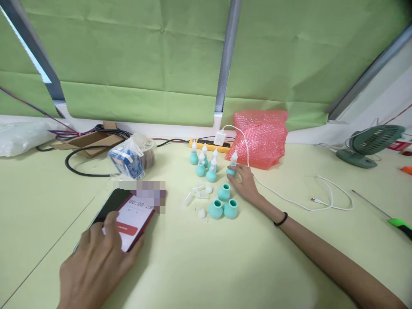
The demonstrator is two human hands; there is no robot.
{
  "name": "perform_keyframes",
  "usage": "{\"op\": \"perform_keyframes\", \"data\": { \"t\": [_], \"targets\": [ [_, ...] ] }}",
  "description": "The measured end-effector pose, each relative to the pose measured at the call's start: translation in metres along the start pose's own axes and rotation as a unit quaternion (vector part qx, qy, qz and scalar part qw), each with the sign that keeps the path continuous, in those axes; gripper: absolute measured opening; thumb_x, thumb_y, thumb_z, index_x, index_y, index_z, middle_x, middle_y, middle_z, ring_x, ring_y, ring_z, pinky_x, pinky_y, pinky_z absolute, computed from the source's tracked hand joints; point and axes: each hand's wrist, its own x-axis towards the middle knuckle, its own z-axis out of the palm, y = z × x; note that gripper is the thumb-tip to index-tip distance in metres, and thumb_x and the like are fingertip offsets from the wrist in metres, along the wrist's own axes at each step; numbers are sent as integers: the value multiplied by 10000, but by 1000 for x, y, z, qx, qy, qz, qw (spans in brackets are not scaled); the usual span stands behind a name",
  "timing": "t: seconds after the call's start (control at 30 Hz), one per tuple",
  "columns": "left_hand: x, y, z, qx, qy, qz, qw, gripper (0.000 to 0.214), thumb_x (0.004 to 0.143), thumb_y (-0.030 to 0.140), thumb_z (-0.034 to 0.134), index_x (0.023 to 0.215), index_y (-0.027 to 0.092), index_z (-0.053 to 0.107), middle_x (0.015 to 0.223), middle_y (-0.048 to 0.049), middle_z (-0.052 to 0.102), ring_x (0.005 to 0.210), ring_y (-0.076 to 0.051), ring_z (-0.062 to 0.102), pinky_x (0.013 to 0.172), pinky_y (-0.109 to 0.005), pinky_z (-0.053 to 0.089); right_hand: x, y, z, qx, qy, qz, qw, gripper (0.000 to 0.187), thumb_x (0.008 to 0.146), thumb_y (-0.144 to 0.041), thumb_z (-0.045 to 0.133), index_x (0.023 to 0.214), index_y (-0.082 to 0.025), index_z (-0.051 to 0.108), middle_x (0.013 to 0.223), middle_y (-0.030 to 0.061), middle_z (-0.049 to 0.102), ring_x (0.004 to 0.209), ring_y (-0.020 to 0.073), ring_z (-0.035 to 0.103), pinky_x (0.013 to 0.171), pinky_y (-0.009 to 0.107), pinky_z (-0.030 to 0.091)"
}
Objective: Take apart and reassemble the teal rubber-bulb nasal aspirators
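Note:
My left hand (99, 253) is around a phone (133, 219), its thumb along the near right edge and a finger over the screen, which shows a timer and a red button. A dark flat device (111, 206) lies against the phone's left side. Between the thumb and fingers of my right hand (245, 182) is a teal bulb nasal aspirator (232, 169), upright with a pale pointed tip. Several similar aspirators (211, 173) stand to its left. Three open teal bulbs (215, 209) without tips sit nearer me. Clear plastic tubes (202, 195) and a small white tip (201, 213) lie beside them.
At the back are a yellow power strip (206, 145) with a white charger (220, 137) and pink bubble wrap (260, 139). A white cable (289, 201) crosses the right side, near a screwdriver (399, 224) and green fan (370, 143). Bagged tape rolls (146, 156) stand left.

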Motion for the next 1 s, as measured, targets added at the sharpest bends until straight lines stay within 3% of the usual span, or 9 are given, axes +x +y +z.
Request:
{"op": "perform_keyframes", "data": {
  "t": [0.2, 0.5, 0.57, 0.67, 0.77, 0.8, 0.87, 0.93, 1.0],
  "targets": [
    [6, 35, 4, 189, -9, 63, 980, 604, 818, 424, 224, 1219, -9, 355, 668, -178, 567, 570, -296, 572, 549, -351, 392, -1, -3, -1, 9, 6, -12, 1000, 329, 775, -369, 464, 1076, -253, 526, 1020, 67, 532, 949, 258, 480, 788, 400, 372],
    [17, 49, 9, 181, 17, 135, 974, 823, 768, 608, 238, 1304, -12, 173, 472, -92, 541, 453, -262, 535, 517, -355, 371, -1, -6, -4, 49, 74, -49, 995, 258, 752, -301, 509, 993, -227, 562, 910, 57, 543, 868, 236, 504, 777, 403, 370],
    [17, 51, -3, 184, 43, 150, 970, 878, 746, 646, 235, 1306, -24, 148, 473, -96, 536, 441, -263, 526, 469, -316, 342, 1, -11, -9, 66, 107, -68, 990, 218, 755, -282, 501, 952, -211, 559, 870, 54, 520, 838, 223, 504, 759, 393, 380],
    [21, 57, -37, 181, 85, 180, 963, 762, 786, 589, 225, 1313, 39, 192, 563, -115, 568, 457, -263, 527, 419, -282, 280, 3, -25, -29, 96, 166, -104, 976, 168, 763, -243, 459, 915, -197, 515, 857, 60, 457, 838, 217, 473, 718, 378, 397],
    [28, 67, -68, 12, 96, 269, 958, 555, 810, 522, 251, 1192, 148, 396, 589, -58, 564, 463, -210, 512, 426, -265, 268, -8, -53, -59, 128, 177, -164, 962, 140, 745, -195, 438, 880, -216, 470, 817, 50, 423, 829, 209, 451, 648, 343, 412],
    [28, 72, -73, -81, 78, 300, 947, 497, 794, 533, 290, 1091, 177, 468, 590, -35, 557, 459, -180, 498, 443, -260, 287, -16, -64, -69, 138, 159, -188, 959, 143, 727, -182, 456, 863, -224, 468, 813, 42, 415, 779, 190, 464, 611, 318, 419],
    [22, 81, -68, -265, -40, 335, 903, 408, 751, 545, 393, 919, 192, 507, 550, 11, 515, 445, -128, 458, 462, -237, 313, -39, -83, -84, 148, 95, -236, 956, 150, 675, -167, 510, 808, -233, 490, 792, 24, 410, 681, 149, 474, 524, 255, 414],
    [8, 90, -48, -405, -238, 318, 823, 378, 707, 553, 474, 799, 186, 485, 500, 41, 446, 445, -103, 428, 436, -202, 310, -66, -94, -89, 128, -29, -286, 949, 128, 654, -123, 501, 744, -213, 510, 776, 32, 406, 634, 134, 446, 463, 222, 372],
    [-9, 96, -21, -526, -357, 246, 732, 423, 674, 582, 495, 776, 173, 465, 521, 51, 385, 456, -88, 400, 425, -185, 315, -89, -96, -84, 103, -96, -340, 930, 127, 636, -111, 461, 707, -207, 505, 751, 38, 412, 634, 146, 438, 434, 218, 335]
  ]
}}
